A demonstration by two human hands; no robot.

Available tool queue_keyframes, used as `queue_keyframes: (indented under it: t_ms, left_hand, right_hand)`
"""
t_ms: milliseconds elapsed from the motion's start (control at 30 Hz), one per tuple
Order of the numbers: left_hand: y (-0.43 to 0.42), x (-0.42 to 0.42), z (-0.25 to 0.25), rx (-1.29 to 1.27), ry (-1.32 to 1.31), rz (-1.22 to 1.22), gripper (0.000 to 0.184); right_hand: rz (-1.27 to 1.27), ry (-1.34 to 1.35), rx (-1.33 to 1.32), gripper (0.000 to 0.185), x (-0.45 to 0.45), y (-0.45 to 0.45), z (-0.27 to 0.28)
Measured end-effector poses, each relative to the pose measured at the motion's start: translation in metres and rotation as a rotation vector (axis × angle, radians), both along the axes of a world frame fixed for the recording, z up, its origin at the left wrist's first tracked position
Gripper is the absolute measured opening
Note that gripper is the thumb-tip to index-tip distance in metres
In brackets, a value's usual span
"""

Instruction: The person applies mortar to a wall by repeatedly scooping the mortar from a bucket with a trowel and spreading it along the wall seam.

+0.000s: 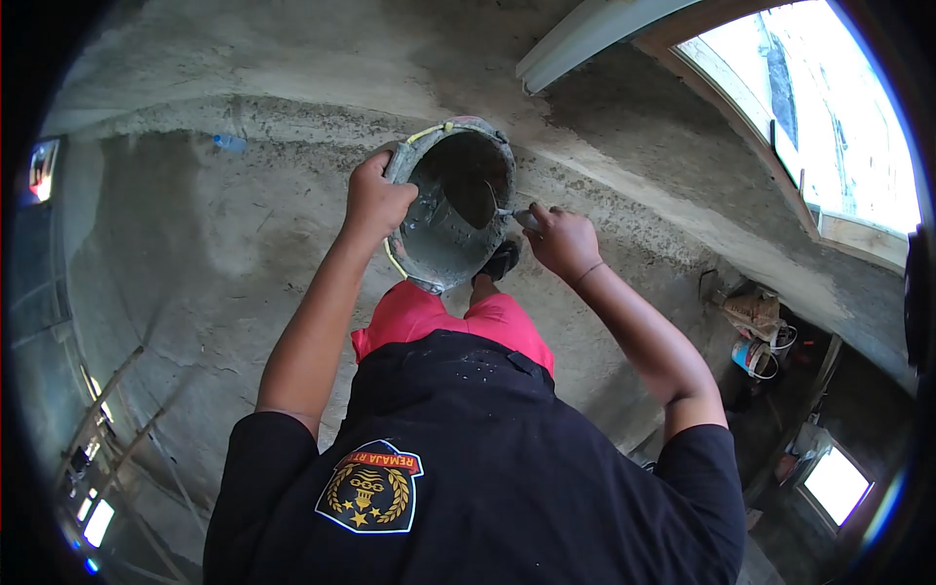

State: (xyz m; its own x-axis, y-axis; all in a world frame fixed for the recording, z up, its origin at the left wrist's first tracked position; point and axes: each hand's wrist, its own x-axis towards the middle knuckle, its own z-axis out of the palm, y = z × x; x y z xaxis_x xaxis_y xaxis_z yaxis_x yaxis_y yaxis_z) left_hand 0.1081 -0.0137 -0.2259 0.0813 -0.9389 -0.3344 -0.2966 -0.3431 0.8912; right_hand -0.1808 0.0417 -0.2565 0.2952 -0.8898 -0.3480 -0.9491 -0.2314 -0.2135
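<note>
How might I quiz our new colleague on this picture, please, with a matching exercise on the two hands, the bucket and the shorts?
Column one:
1. left hand
2. right hand
3. bucket
4. shorts

Column two:
A. tilted, its mouth towards the camera, with grey mix inside
B. pinkish red, below a black shirt
C. closed around a trowel handle
D. gripping a rim

Right pairs: 1-D, 2-C, 3-A, 4-B.
</note>
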Motion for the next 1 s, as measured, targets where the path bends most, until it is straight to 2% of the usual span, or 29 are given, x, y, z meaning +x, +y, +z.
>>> queue_keyframes:
  t_ms: [133, 300, 467, 533, 767, 1000]
  left_hand:
    - [-0.003, 0.004, 0.01, -0.011, -0.032, -0.051, 0.027]
    - [-0.007, 0.009, 0.016, 0.026, -0.059, -0.058, 0.025]
    - [-0.006, 0.009, 0.021, -0.011, -0.06, -0.07, 0.025]
    - [-0.004, 0.01, 0.016, -0.009, -0.056, -0.067, 0.025]
    - [-0.001, 0.008, 0.02, 0.002, -0.012, -0.034, 0.025]
    - [-0.002, 0.01, 0.018, 0.048, 0.032, -0.033, 0.027]
  right_hand:
    - [0.016, 0.026, -0.008, 0.031, 0.017, -0.003, -0.007]
    - [0.094, -0.07, 0.019, 0.026, 0.032, 0.013, -0.018]
    - [-0.047, -0.193, 0.008, 0.033, 0.021, 0.029, -0.018]
    - [-0.249, -0.205, 0.036, 0.033, 0.017, 0.039, -0.007]
    - [-0.352, -0.186, 0.042, 0.036, 0.001, 0.059, -0.017]
    - [-0.385, -0.288, 0.001, 0.036, 0.002, 0.066, -0.016]
